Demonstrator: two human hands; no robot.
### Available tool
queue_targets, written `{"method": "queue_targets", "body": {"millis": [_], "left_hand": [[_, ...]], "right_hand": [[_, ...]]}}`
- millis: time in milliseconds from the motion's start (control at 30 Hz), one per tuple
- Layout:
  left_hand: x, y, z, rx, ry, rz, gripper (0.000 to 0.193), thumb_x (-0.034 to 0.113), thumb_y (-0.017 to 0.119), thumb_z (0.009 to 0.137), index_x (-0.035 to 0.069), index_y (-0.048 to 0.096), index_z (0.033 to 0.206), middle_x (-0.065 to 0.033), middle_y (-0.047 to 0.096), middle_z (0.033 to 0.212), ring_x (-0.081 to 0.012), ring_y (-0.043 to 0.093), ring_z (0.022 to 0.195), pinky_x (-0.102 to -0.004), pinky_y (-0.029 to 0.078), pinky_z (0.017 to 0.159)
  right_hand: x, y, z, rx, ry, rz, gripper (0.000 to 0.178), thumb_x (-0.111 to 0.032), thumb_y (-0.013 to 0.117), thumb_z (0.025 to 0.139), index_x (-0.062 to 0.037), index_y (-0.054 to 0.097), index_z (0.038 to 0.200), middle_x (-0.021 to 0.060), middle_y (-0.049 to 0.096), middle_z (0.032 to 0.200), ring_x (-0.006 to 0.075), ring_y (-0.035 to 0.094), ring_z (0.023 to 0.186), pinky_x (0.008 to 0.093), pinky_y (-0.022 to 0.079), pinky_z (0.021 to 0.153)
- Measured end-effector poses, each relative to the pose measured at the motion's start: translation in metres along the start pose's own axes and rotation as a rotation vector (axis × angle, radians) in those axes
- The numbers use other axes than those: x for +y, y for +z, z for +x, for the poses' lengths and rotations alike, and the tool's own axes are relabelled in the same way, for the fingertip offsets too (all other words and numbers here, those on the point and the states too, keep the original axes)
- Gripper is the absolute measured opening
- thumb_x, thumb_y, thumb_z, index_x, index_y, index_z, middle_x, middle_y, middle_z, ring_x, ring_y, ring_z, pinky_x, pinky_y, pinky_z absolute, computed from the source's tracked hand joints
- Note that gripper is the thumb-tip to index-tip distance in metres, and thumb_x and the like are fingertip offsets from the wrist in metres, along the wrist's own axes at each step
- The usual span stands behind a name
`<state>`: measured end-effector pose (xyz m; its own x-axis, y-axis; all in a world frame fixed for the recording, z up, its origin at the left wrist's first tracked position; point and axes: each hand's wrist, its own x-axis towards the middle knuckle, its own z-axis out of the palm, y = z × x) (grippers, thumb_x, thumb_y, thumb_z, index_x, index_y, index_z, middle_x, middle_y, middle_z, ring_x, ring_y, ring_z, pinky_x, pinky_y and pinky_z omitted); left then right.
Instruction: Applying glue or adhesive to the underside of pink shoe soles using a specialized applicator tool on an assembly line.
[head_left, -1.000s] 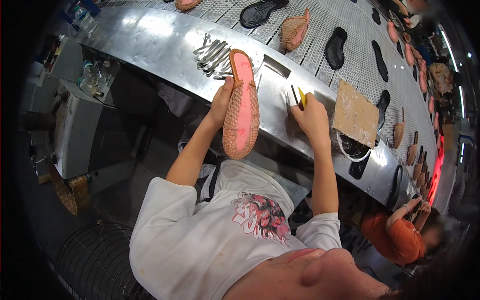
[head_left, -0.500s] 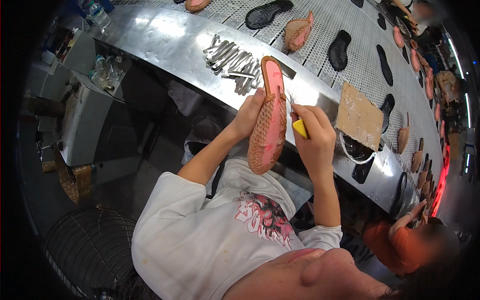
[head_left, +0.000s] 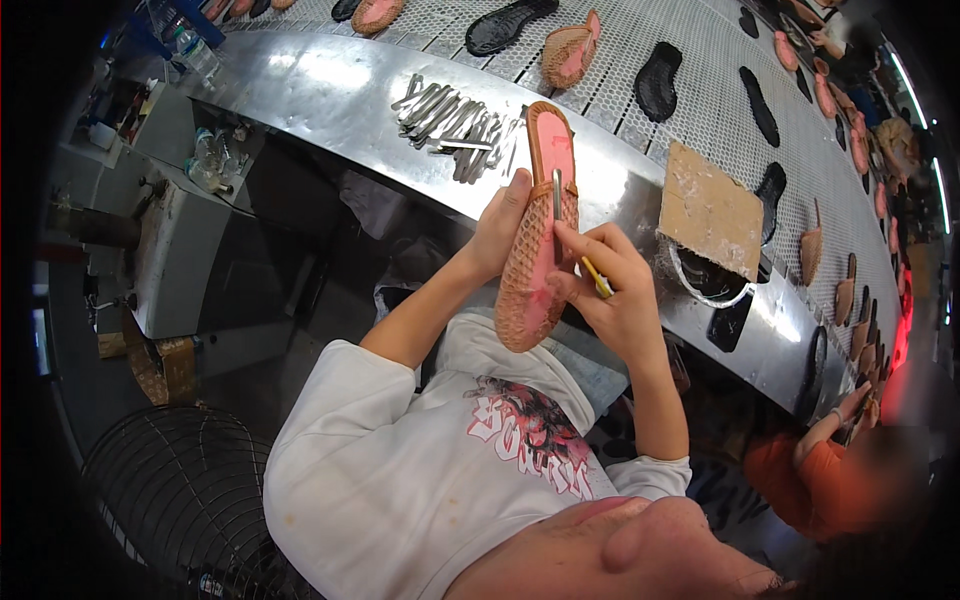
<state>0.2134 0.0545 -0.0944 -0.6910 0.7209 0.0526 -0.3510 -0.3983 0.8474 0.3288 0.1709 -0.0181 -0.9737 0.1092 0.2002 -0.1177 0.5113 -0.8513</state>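
Note:
My left hand [head_left: 497, 228] grips a tan woven shoe upper [head_left: 517, 275] at its left side, its pink underside [head_left: 545, 265] facing up. A narrow grey metal shank strip [head_left: 557, 190] lies lengthwise over the pink middle. The thumb and fingers of my right hand [head_left: 615, 280] are closed at the strip's near end, while a yellow-handled tool [head_left: 597, 277] is tucked in the same hand; its working end is hidden. Just beyond my left hand, a pile of similar metal shank strips [head_left: 450, 120] rests on the steel ledge [head_left: 330, 75].
Black soles [head_left: 657, 82] and woven uppers [head_left: 570, 55] lie on the perforated conveyor [head_left: 620, 30] behind the ledge. To the right, a stained cardboard piece [head_left: 710, 210] leans over a pot with a white rim [head_left: 700, 292]. A wire fan cage [head_left: 170, 490] stands at lower left; another person's orange sleeve [head_left: 800, 485] shows at right.
My right hand has moved left onto the underside, and the metal strip now lies along it. The yellow-handled tool has turned in my fingers. The conveyor's shoe parts have shifted slightly in view.

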Motion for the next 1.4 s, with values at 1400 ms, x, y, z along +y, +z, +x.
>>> {"method": "queue_targets", "body": {"millis": [1400], "left_hand": [[-0.148, 0.218, 0.463, -0.973, 1.088, 1.285, 0.024, 0.013, 0.043, 0.077, 0.001, 0.050, 0.058, -0.0071, 0.044, 0.050, -0.0175, 0.044, 0.047, -0.0327, 0.033, 0.043]], "right_hand": [[0.200, -0.222, -0.223, 1.358, 0.379, -0.098, 0.028, -0.017, 0.046, 0.093, -0.0006, 0.052, 0.115, 0.0078, 0.062, 0.076, 0.0093, 0.053, 0.050, 0.0238, 0.044, 0.046]]}}
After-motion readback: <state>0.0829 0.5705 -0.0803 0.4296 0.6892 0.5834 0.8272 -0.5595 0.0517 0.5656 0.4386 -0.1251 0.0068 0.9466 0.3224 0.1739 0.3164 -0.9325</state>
